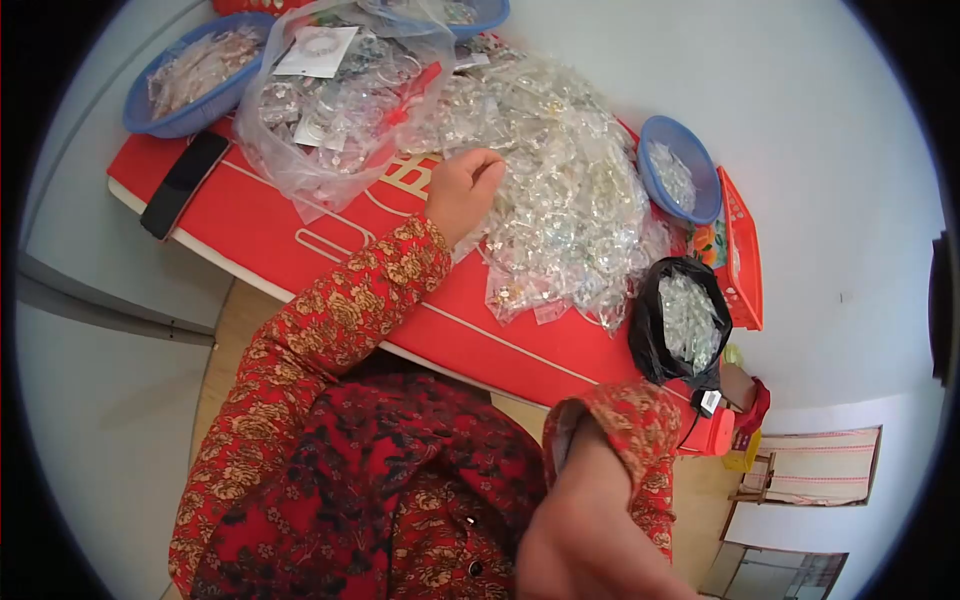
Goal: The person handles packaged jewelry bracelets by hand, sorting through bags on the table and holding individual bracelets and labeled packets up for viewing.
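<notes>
My left hand (465,190) is at the left edge of a large heap of small clear plastic packets (570,190) on the red table. Its fingers are curled in, and anything inside them is hidden. Just beyond it sits a big clear plastic bag (275,150) with more packets, white cards and a red strip. My right hand (580,545) is raised close to the camera at the bottom, away from the table. Its fingers run out of view or are hidden, so what it holds, if anything, does not show.
Blue baskets stand at the back left (160,120) and right (652,150), holding packets. A black plastic bag (650,325) of packets sits at the right, near a red tray (748,270). A dark phone-like object (188,182) lies at the left edge of the red table (250,225).
</notes>
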### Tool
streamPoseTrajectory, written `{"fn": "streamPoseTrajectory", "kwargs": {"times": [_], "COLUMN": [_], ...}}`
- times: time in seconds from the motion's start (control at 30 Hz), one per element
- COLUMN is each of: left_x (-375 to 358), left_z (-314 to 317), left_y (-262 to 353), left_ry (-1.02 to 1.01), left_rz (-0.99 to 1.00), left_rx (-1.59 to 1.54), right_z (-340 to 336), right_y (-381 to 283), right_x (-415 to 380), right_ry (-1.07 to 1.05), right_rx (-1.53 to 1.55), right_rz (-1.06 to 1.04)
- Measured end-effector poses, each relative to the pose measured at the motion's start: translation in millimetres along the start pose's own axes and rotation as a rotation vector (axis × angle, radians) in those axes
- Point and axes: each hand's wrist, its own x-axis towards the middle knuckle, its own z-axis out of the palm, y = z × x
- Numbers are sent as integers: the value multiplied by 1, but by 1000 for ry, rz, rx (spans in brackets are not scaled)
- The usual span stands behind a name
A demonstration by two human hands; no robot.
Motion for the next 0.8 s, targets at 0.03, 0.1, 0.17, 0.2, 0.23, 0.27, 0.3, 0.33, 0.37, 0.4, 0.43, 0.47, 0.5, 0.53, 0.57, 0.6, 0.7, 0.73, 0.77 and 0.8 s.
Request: {"fn": "streamPoseTrajectory", "kwargs": {"times": [0.03,0.1,0.17,0.2,0.23,0.27,0.3,0.33,0.37,0.4,0.43,0.47,0.5,0.53,0.57,0.6,0.7,0.73,0.77,0.8], "left_x": [3,8,13,16,17,18,20,21,21,21,20,20,20,20,20,20,19,19,20,19], "left_z": [-4,-15,-28,-35,-39,-40,-41,-42,-43,-44,-43,-42,-42,-42,-42,-41,-42,-42,-42,-42], "left_y": [-3,-3,2,4,5,4,3,1,-1,-4,-7,-7,-8,-8,-7,-7,-4,-6,-7,-7], "left_ry": [36,111,161,176,187,234,239,246,254,245,231,214,212,209,204,203,200,198,197,192], "left_rz": [15,-29,-62,-73,-85,-48,-34,-21,-6,-21,-36,-50,-44,-38,-32,-37,-55,-62,-69,-76], "left_rx": [-9,-19,-33,-46,-63,-94,-101,-108,-113,-133,-153,-176,-168,-163,-158,-154,-145,-148,-153,-147], "right_z": [-1,-11,-36,-56,-68,-80,-82,-84,-85,-86,-86,-85,-82,-77,-72,-66,-58,-60,-62,-65], "right_y": [-5,-13,-14,-35,-37,-39,-29,-19,-20,-20,-21,-20,-20,-21,-22,-23,-21,-18,-14,-12], "right_x": [-9,-33,-61,-72,-80,-89,-104,-118,-132,-144,-156,-164,-169,-173,-178,-183,-195,-197,-198,-200], "right_ry": [-14,-170,-404,-731,-973,-1206,-1318,-1410,-1477,-1511,-1545,-1580,-1586,-1594,-1602,-1591,-1608,-1650,-1692,-1579], "right_rx": [-49,-153,-186,-207,-147,-109,-62,-41,-98,-137,-181,-229,-225,-224,-225,-224,-185,-150,-115,-144], "right_rz": [-29,-43,-71,-55,64,197,395,598,762,788,817,845,837,829,820,822,872,917,962,971]}}
